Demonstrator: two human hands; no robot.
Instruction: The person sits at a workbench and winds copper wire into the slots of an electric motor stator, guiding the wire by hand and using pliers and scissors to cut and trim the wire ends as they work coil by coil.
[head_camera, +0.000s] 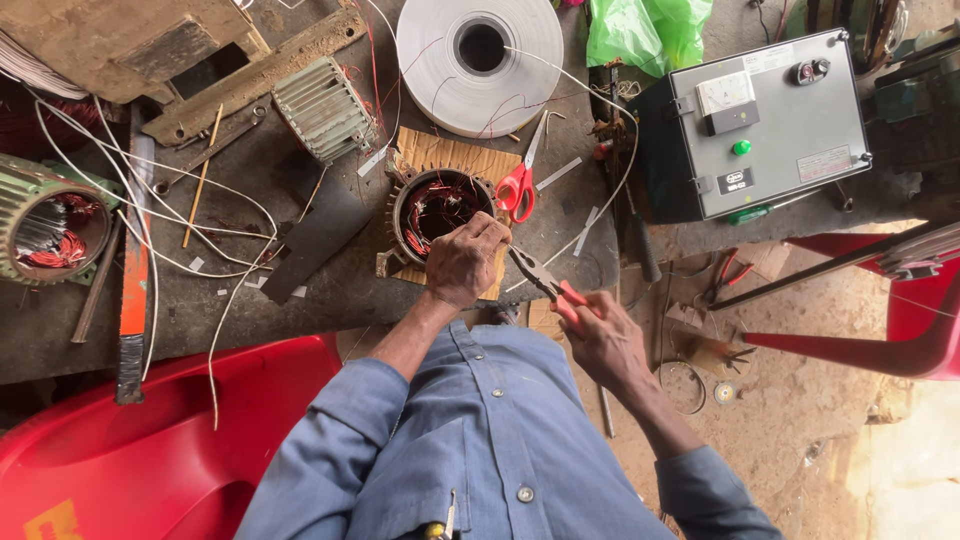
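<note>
The left hand is curling its fingers and resting on the rim of the round motor, pinching something too small to tell. The motor is sitting on the table at twelve o'clock from that hand. The right hand is squeezing red-handled pliers, pointing toward ten o'clock. Red scissors are lying just beside the motor at three o'clock.

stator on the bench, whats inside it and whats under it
Inside the stator: tangled red copper windings. The left hand covers its near rim. Under it lies corrugated cardboard; the part beneath the stator is hidden.
</note>
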